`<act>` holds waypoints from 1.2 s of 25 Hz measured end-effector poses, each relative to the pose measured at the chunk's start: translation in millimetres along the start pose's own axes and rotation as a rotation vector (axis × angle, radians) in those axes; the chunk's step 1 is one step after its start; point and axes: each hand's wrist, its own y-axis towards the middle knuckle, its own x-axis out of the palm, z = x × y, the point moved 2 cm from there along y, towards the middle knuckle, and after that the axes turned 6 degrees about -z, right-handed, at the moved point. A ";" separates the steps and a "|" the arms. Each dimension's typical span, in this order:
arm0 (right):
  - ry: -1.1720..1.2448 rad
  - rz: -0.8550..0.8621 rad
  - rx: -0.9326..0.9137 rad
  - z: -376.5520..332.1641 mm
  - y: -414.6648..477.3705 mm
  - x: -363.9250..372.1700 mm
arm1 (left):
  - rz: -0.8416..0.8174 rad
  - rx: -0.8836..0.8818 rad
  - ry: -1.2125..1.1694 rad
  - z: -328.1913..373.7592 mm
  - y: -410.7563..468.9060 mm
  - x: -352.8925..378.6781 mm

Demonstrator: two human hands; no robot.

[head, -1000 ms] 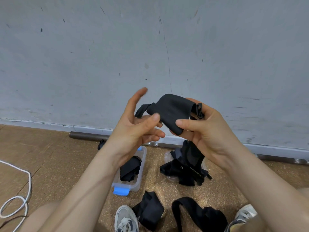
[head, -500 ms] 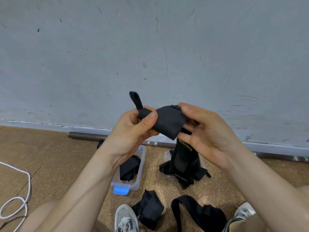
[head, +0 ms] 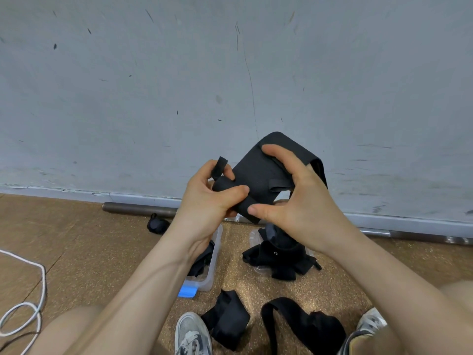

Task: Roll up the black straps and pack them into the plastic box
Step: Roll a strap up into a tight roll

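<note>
**1. Status.** My left hand (head: 210, 198) pinches the rolled end of the held strap (head: 258, 172) at frame centre, with thumb and fingers closed round the roll. A narrow tab sticks up past the knuckles. My right hand (head: 294, 201) grips the flat, unrolled part, with fingers curled over its upper edge and thumb beneath. The strap is in the air above the plastic box (head: 216, 257). The box sits open on the floor (head: 102, 252) just below centre, with black strap material inside.

**2. Hazards.** I judge the roll to be barely started.
- If the left pinch loosens, the turns may unwind.
- If the right hand feeds the flat part askew, the roll may cone out and pack badly in the narrow box.
- The second tab near the right palm may catch between turns.

**3. Count.**
- Held strap: one.
- Plastic box: one.
- Loose straps (head: 226, 321) at bottom centre: two.
- Heap of straps (head: 279, 257) right of the box: one heap. I cannot tell how many straps it holds.
- Small black roll (head: 156, 224): one, beside one metal bar (head: 138, 208).
- White cable (head: 38, 278), lower left: one.
- Shoes (head: 192, 334): two.
</note>
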 end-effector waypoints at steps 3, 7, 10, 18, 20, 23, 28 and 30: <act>-0.010 -0.032 0.017 2.5 1.0 -0.8 | -0.004 -0.011 0.004 -2.6 -1.2 2.4; 0.443 -0.093 0.097 10.8 9.6 -10.0 | -0.300 -0.101 -0.226 -3.5 1.7 -10.0; 0.922 -0.181 0.183 11.9 13.1 -12.5 | -0.500 -0.101 -0.394 -4.8 3.7 -19.0; 0.565 -0.038 0.049 15.6 13.1 -3.1 | -0.201 0.014 -0.368 -10.4 3.0 -2.1; 0.452 -0.013 0.018 14.5 11.3 -4.8 | -0.140 0.015 -0.344 -8.8 1.8 1.7; 0.442 -0.045 -0.011 10.3 8.9 -6.2 | -0.084 0.019 -0.346 -4.3 0.8 3.5; 0.589 -0.005 0.046 7.5 10.7 -3.6 | -0.023 -0.014 -0.342 -4.7 0.7 7.2; 0.521 0.009 0.044 9.5 10.9 -2.9 | -0.005 -0.037 -0.376 -5.2 1.1 8.0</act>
